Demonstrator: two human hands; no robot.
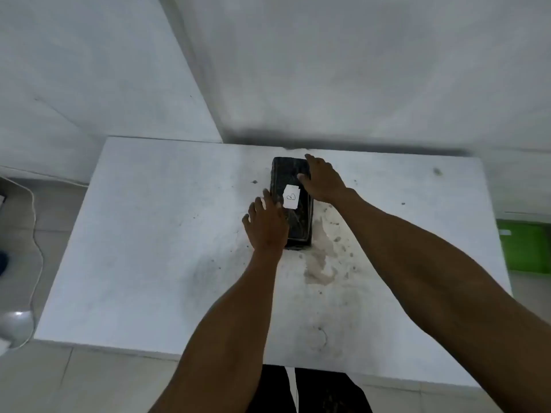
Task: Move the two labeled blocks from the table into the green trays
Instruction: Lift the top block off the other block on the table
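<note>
A black rectangular block (pixel 290 174) lies on the white table (pixel 149 234) near its far edge, lengthwise away from me. A white label marked "B" (pixel 291 197) is stuck on its top. My left hand (pixel 267 225) lies against the block's near left side, fingers spread. My right hand (pixel 323 180) rests on the block's far right side, thumb on top next to the label. The block sits flat on the table. A green tray (pixel 524 248) shows past the table's right edge, on the floor. Only one block is in view.
Brownish stains and dark specks mark the table right of and in front of the block. A white cable (pixel 37 234) and a grey object (pixel 16 326) lie on the floor at the left. White walls meet in a corner behind the table.
</note>
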